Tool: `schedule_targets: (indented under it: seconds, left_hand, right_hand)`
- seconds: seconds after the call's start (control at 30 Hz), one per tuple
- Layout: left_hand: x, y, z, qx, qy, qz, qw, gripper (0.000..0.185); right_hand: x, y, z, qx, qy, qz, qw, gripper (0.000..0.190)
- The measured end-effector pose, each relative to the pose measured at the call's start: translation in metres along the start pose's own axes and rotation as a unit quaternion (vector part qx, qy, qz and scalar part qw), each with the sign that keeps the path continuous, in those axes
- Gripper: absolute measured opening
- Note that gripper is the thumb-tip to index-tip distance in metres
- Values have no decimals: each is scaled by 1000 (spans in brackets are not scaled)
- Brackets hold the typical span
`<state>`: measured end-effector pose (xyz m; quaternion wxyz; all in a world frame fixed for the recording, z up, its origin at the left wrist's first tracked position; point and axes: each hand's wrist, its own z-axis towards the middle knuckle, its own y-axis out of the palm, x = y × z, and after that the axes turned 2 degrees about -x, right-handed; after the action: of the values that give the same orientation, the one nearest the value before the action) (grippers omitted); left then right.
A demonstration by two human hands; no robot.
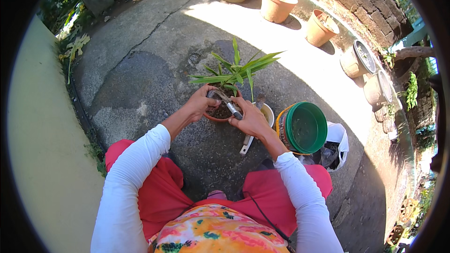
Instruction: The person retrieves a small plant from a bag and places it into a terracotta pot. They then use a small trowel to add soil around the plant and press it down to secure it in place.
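A small terracotta-coloured pot [217, 118] filled with dark soil [219, 110] stands on the concrete before me. From it grows a plant with long, narrow green leaves [242, 68]. Over the soil, my right hand [249, 119] grips a small hand tool [231, 108] with a silvery metal collar and a dark end. Its brown far part slants toward my left hand [201, 104]. There, thumb and fingers close on a greyish piece; whether it belongs to the tool I cannot tell. A white dipper [269, 112] is partly hidden behind my right hand, its handle pointing toward me.
A green-rimmed bucket [306, 128] stands to the right, beside a white plastic bag [339, 144] with dark contents. Several pots, including an orange one [277, 5], line the far kerb. A pale wall [49, 119] runs along the left. The concrete floor [140, 84] has a long crack.
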<state>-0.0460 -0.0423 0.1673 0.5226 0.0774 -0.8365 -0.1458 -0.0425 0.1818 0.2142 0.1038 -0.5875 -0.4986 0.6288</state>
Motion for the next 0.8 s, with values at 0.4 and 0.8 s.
schedule_targets:
  seconds: [0.4, 0.8]
  left_hand:
    - [-2, 5, -3, 10, -14, 33, 999, 51]
    - [1, 8, -2, 5, -16, -60, 998, 49]
  right_hand:
    - [-2, -4, 3, -96, 125, 185, 970, 60]
    - [3, 6, 1, -12, 16, 71, 997, 74]
